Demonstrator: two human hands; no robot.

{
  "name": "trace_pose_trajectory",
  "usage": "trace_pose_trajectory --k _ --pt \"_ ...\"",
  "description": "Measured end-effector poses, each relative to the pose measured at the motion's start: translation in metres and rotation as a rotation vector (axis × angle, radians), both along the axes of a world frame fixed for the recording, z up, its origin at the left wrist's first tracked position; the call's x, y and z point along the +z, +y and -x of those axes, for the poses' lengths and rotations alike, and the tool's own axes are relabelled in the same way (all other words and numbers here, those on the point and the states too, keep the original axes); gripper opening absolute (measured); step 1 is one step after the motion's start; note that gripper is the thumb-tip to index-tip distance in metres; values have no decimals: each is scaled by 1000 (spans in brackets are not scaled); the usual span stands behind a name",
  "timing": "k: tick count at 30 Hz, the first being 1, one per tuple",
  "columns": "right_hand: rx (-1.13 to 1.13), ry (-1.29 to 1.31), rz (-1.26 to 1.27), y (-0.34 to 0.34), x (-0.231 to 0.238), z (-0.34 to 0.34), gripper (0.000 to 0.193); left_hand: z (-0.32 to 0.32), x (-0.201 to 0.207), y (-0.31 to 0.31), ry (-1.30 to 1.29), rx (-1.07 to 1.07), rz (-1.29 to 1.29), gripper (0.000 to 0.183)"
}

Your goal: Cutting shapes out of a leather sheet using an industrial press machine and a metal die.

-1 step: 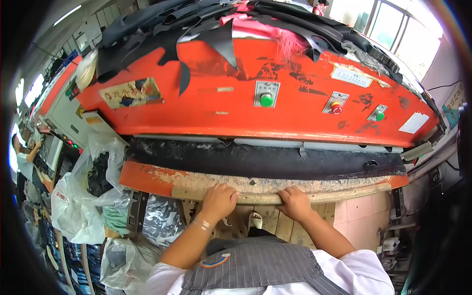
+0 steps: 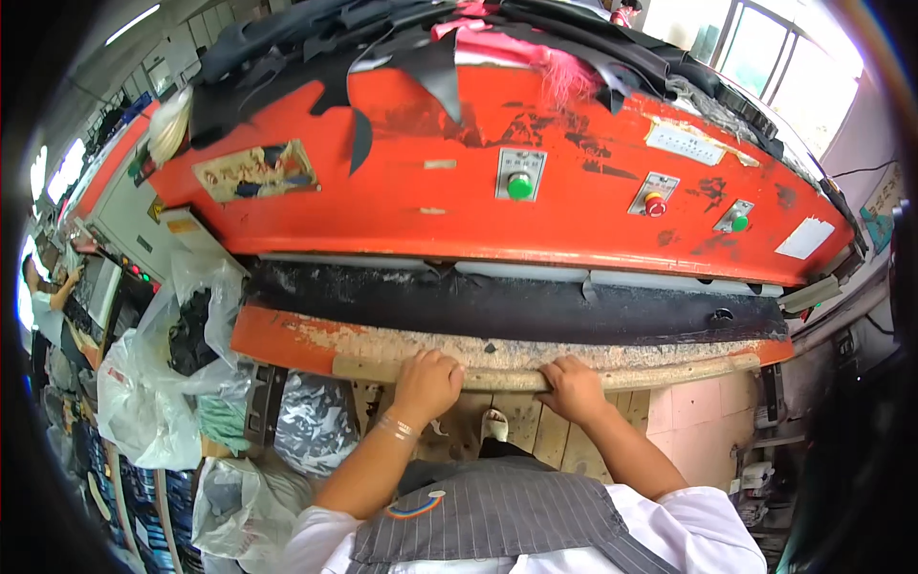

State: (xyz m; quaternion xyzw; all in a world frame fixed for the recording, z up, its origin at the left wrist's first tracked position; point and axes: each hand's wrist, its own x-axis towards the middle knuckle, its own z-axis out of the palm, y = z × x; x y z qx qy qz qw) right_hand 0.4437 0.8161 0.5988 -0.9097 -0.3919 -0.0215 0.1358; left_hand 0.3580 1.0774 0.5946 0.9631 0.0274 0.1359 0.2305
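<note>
My left hand [image 2: 429, 383] and my right hand [image 2: 575, 387] grip the worn wooden edge strip [image 2: 507, 380] along the front of a red machine. Their fingers curl over its top, a forearm's width or more apart, and the fingertips are partly hidden. Behind the strip runs a scuffed ledge [image 2: 660, 355] with chipped red paint. Beyond that a long black sheet [image 2: 535, 311] lies in the low gap beneath the machine's broad red front panel [image 2: 382, 215].
On the panel sit a large green button [image 2: 519, 187], a red knob [image 2: 655, 204] and a smaller green button [image 2: 739, 223]. Black material scraps [image 2: 277, 86] and pink cloth [image 2: 507, 50] cover its top. Plastic bags [image 2: 143, 407] crowd the left; another person [image 2: 48, 306] stands farther off there.
</note>
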Motion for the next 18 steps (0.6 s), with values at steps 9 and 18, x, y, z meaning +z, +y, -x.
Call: trace_pose_trajectory --k 9,18 --pt "233 108 212 -2 20 -22 45 10 -1 8 93 -2 18 28" --pt "930 -228 -85 161 67 -122 28 -13 23 60 -5 -84 261 24"
